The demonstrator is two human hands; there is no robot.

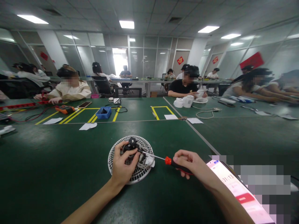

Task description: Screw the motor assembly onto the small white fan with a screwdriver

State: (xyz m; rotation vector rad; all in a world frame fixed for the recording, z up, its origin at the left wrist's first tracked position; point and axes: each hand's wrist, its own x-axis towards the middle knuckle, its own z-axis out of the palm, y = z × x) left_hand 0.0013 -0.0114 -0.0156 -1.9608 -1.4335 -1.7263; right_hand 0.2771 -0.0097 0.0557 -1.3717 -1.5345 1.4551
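Observation:
A round white fan grille lies on the green table in front of me, with a black motor assembly and a bundle of pale cable on it. My left hand grips the motor assembly from the left, fingers curled over it. My right hand is wrapped around the black and red handle of a screwdriver. Its metal shaft points left, and the tip meets the motor assembly beside my left fingertips. What exactly the tip touches is too small to tell.
A lit phone is at the right, partly behind my right forearm. Farther off are a blue tray, paper slips, an orange meter and white fan parts. Several people sit across the table.

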